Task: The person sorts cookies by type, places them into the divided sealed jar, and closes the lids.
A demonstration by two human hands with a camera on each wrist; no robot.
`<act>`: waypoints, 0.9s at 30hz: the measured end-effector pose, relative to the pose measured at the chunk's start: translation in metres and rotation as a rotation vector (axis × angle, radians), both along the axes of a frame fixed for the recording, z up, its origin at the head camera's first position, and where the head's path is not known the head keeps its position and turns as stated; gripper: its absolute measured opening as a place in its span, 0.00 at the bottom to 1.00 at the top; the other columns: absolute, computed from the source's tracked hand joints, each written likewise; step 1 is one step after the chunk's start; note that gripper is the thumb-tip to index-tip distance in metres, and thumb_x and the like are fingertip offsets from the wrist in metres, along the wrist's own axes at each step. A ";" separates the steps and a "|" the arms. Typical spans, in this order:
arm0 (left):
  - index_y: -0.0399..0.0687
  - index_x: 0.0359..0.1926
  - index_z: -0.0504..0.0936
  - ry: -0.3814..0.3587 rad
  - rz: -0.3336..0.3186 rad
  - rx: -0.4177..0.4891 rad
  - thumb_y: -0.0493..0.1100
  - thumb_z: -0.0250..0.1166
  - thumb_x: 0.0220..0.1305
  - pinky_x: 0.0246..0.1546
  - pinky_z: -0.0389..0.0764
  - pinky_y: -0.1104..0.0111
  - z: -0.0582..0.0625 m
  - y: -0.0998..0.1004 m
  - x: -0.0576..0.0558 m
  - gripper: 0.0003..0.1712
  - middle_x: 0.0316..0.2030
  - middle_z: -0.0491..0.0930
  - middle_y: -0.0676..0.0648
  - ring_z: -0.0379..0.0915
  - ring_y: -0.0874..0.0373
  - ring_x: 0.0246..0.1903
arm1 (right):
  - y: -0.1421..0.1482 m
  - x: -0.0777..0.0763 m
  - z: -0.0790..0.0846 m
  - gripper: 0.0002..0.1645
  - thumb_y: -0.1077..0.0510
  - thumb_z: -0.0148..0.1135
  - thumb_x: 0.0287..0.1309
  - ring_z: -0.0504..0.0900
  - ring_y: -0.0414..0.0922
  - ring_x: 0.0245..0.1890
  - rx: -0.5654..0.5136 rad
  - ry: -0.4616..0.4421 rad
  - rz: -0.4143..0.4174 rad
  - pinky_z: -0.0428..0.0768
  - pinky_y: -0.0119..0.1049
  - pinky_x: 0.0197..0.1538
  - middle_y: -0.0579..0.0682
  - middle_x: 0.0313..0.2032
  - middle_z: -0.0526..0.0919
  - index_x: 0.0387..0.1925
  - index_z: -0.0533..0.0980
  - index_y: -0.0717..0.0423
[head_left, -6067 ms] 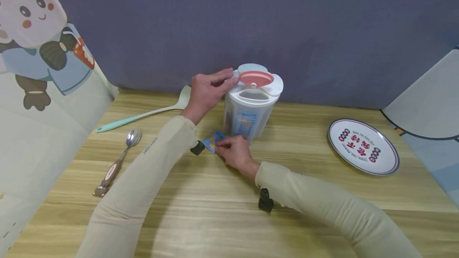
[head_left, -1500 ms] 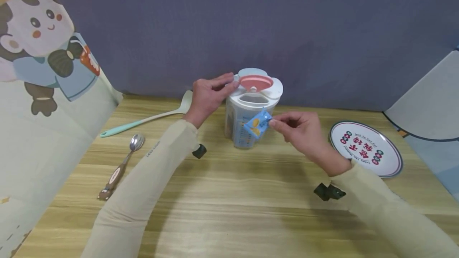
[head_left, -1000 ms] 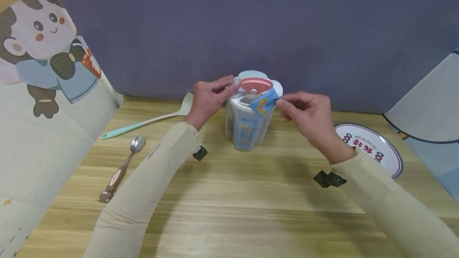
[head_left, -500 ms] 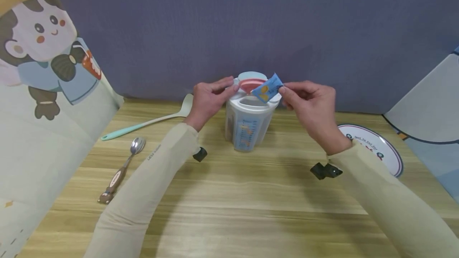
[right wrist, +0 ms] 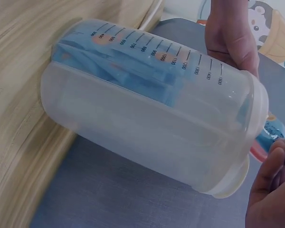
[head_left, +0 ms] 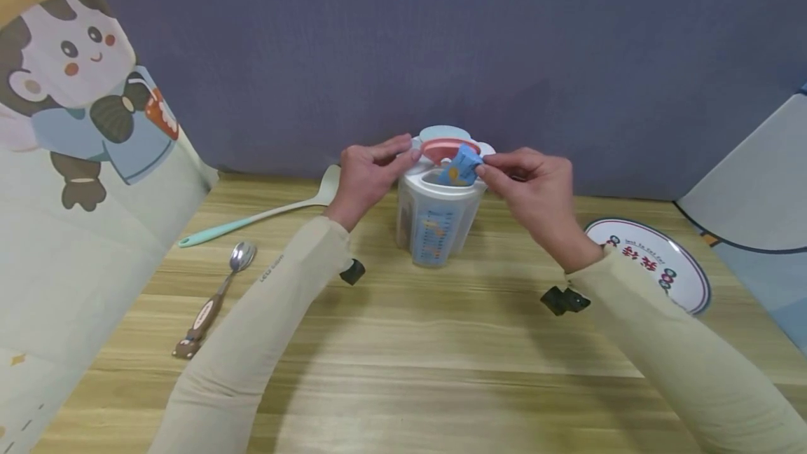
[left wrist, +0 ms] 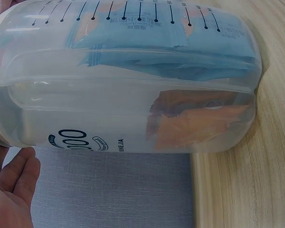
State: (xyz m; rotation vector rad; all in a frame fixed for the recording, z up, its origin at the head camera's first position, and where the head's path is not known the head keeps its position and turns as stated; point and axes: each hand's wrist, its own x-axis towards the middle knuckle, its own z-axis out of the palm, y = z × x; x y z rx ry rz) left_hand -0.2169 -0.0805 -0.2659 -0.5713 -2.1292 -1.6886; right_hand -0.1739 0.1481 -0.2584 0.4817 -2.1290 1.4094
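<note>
A clear storage container [head_left: 435, 233] stands upright near the back wall, its white lid having a pink flap [head_left: 441, 150] raised behind the front opening. Blue packets [left wrist: 133, 28] and orange-brown packets [left wrist: 199, 123] lie in separate compartments inside it. My right hand [head_left: 536, 191] pinches a small blue snack packet [head_left: 460, 167] between thumb and fingers, its lower end at the lid's front opening. My left hand [head_left: 368, 177] touches the left edge of the lid with fingers and thumb extended; the left wrist view shows its fingertips [left wrist: 26, 166] beside the rim.
Left of the container lies a spatula [head_left: 271, 212] with a mint handle, and a metal spoon [head_left: 217, 296] with a brown bear handle is nearer the front. At the right is a white plate [head_left: 684, 272], partly behind my right forearm. A dark fabric wall [head_left: 302, 54] rises behind.
My right hand has picked the blue packet up from the table, raised it over the lid, then moved left and lowered it to the front opening. My left hand has stayed at the lid.
</note>
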 end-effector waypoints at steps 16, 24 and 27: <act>0.32 0.44 0.82 0.022 -0.005 0.008 0.38 0.70 0.57 0.51 0.76 0.62 0.001 0.000 0.001 0.16 0.46 0.81 0.41 0.78 0.58 0.48 | -0.001 -0.002 -0.008 0.04 0.68 0.69 0.49 0.77 0.38 0.18 -0.037 0.072 0.034 0.75 0.25 0.19 0.47 0.20 0.80 0.28 0.84 0.67; 0.33 0.45 0.82 -0.014 -0.007 0.003 0.38 0.70 0.57 0.51 0.76 0.66 0.001 0.000 0.001 0.16 0.47 0.80 0.42 0.77 0.59 0.49 | 0.006 -0.008 -0.004 0.07 0.64 0.70 0.52 0.77 0.40 0.19 -0.046 0.080 0.011 0.73 0.25 0.20 0.50 0.23 0.80 0.33 0.85 0.65; 0.35 0.46 0.82 -0.019 -0.009 0.005 0.40 0.70 0.57 0.50 0.76 0.70 -0.005 0.000 -0.007 0.17 0.48 0.80 0.43 0.77 0.60 0.49 | 0.008 -0.012 -0.003 0.10 0.63 0.69 0.53 0.79 0.41 0.24 -0.055 0.047 0.007 0.76 0.25 0.24 0.51 0.27 0.81 0.37 0.84 0.65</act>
